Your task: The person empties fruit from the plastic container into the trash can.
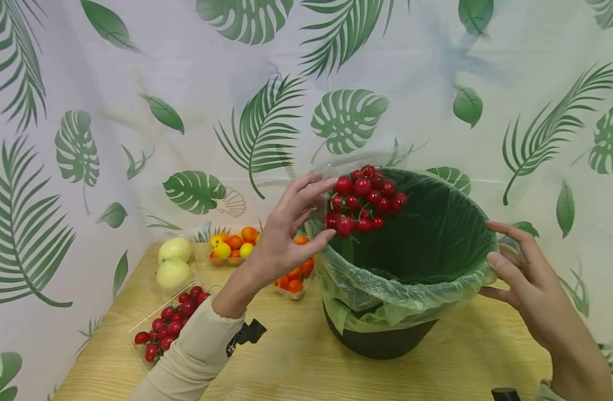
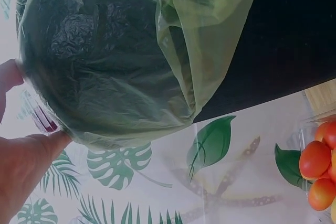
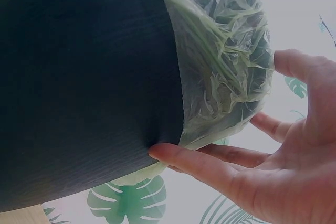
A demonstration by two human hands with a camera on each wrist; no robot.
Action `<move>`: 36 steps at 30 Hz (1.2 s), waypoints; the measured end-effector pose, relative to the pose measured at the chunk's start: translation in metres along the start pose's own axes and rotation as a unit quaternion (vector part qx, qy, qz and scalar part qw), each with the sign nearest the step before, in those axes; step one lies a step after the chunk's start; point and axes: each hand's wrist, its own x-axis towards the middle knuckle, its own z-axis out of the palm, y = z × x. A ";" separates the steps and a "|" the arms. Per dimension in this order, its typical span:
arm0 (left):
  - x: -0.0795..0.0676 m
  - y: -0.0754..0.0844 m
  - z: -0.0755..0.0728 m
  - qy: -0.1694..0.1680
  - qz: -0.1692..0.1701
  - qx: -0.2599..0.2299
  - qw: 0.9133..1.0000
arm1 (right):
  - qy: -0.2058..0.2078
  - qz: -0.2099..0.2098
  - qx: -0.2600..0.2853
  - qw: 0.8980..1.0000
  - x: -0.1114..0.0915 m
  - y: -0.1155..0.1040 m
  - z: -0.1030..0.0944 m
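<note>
A lidded-looking clear plastic box [image 1: 336, 167] of red cherry tomatoes [image 1: 363, 192] is tilted over the mouth of a dark trash bin [image 1: 382, 340] lined with a thin green bag [image 1: 376, 295]. Holding the box at its left end is my left hand [image 1: 288, 234], thumb below and fingers above; in the left wrist view its thumb [image 2: 31, 150] shows beside the bin, with most of the box hidden behind it. On the bin's right side, my right hand [image 1: 532, 284] touches the bag-covered rim with spread fingertips. One fingertip [image 3: 163, 152] presses the bin's dark wall in the right wrist view.
A box of red cherry tomatoes [image 1: 168, 328] lies at the table's left, in front of two pale round fruits [image 1: 174, 273]. Boxes of yellow and orange tomatoes [image 1: 233, 245] and orange tomatoes [image 1: 295, 285] stand behind my left forearm. A leaf-patterned curtain [image 1: 266, 55] hangs behind.
</note>
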 end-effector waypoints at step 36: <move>-0.003 -0.026 0.001 0.015 0.074 0.147 0.986 | 0.006 0.003 -0.016 1.000 0.000 -0.001 0.003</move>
